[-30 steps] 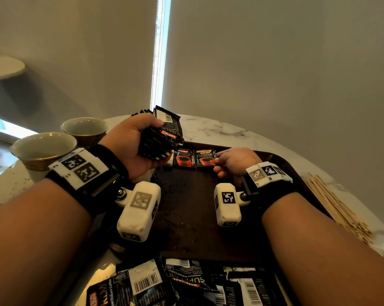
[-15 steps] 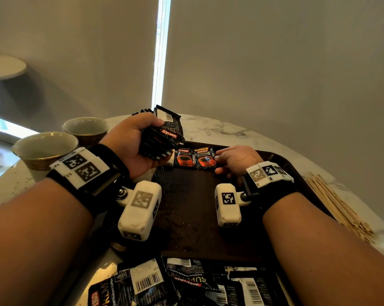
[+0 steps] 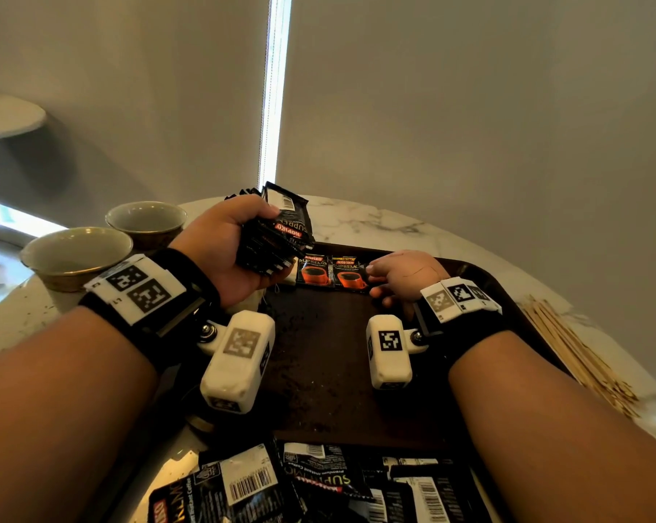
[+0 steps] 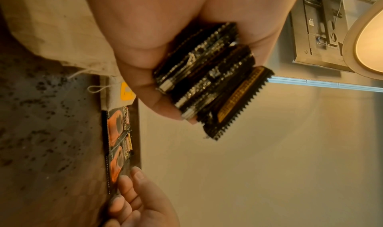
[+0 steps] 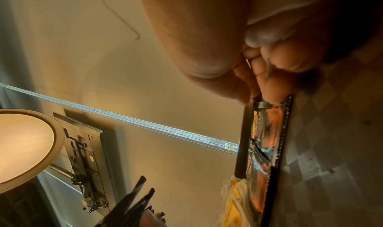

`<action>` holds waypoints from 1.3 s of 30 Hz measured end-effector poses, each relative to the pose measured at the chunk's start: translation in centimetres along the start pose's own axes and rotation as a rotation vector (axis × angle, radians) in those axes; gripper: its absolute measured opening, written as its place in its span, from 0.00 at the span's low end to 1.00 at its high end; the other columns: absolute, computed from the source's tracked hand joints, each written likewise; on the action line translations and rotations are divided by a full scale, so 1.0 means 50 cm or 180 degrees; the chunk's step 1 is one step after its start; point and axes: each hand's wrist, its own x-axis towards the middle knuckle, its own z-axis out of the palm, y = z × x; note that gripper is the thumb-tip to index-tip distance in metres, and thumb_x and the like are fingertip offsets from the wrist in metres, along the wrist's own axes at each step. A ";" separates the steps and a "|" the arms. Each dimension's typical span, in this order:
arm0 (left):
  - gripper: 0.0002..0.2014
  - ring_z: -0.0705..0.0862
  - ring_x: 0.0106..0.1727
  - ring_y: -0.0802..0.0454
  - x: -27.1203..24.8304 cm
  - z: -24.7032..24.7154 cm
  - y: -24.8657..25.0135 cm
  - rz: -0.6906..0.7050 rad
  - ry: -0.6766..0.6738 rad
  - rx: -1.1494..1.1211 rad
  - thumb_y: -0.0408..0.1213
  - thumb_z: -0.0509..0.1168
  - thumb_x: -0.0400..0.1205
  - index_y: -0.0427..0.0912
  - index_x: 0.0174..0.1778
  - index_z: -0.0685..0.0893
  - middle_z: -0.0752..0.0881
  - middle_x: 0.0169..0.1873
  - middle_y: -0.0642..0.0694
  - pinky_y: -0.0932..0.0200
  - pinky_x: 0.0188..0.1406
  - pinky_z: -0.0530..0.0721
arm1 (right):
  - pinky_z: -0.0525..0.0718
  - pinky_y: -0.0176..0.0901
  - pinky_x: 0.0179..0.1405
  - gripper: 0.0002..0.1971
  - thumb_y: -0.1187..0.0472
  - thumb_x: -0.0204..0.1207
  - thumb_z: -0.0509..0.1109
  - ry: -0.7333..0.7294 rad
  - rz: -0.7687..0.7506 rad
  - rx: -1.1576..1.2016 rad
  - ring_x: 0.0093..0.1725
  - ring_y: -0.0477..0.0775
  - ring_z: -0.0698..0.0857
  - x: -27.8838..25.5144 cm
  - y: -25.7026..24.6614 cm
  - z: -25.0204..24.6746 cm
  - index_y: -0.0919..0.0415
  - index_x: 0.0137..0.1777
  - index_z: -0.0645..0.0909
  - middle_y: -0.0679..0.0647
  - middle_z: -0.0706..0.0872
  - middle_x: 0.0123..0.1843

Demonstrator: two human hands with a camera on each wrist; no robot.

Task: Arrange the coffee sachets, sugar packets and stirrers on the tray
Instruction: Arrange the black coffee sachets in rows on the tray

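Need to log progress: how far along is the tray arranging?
Done: two coffee sachets lie side by side at the tray's far edge. In hand: the left hand grips a stack of sachets; the right hand touches the placed pair. Left: loose sachets near the front, stirrers on the table.
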 end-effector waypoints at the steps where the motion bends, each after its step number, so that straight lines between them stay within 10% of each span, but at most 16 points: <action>1: 0.14 0.85 0.45 0.45 0.000 0.000 0.000 0.0001 0.0001 0.0001 0.38 0.64 0.81 0.39 0.61 0.79 0.85 0.51 0.38 0.51 0.40 0.84 | 0.76 0.33 0.17 0.09 0.64 0.87 0.63 0.0016 -0.0022 0.0011 0.30 0.50 0.78 0.000 0.000 0.001 0.66 0.62 0.80 0.57 0.81 0.41; 5: 0.10 0.86 0.43 0.46 -0.001 0.003 -0.001 -0.0007 -0.0030 0.0017 0.38 0.64 0.82 0.39 0.56 0.80 0.86 0.48 0.39 0.51 0.40 0.83 | 0.77 0.37 0.20 0.02 0.63 0.82 0.71 0.0458 -0.0635 0.0169 0.26 0.47 0.80 0.007 0.015 0.000 0.61 0.50 0.83 0.58 0.86 0.46; 12: 0.20 0.89 0.41 0.46 -0.009 0.005 -0.001 -0.0057 -0.0342 0.0094 0.40 0.67 0.72 0.38 0.60 0.82 0.89 0.47 0.39 0.53 0.40 0.85 | 0.83 0.35 0.41 0.27 0.71 0.79 0.70 -0.0183 -0.2447 0.0282 0.44 0.44 0.84 -0.046 -0.021 0.023 0.31 0.61 0.83 0.49 0.84 0.60; 33: 0.18 0.90 0.35 0.45 -0.020 0.022 -0.007 -0.0006 -0.0793 0.0037 0.42 0.64 0.76 0.36 0.59 0.84 0.89 0.43 0.38 0.57 0.29 0.87 | 0.79 0.25 0.35 0.16 0.71 0.76 0.74 -0.0360 -0.2260 0.0806 0.44 0.45 0.88 -0.031 -0.002 0.046 0.60 0.63 0.88 0.63 0.91 0.55; 39: 0.21 0.87 0.37 0.46 -0.016 0.014 -0.005 -0.0004 -0.0712 0.0084 0.42 0.64 0.76 0.38 0.63 0.79 0.87 0.43 0.40 0.57 0.31 0.85 | 0.79 0.24 0.33 0.14 0.72 0.77 0.73 -0.0312 -0.2320 0.0903 0.41 0.38 0.90 -0.035 0.001 0.049 0.64 0.62 0.87 0.53 0.92 0.48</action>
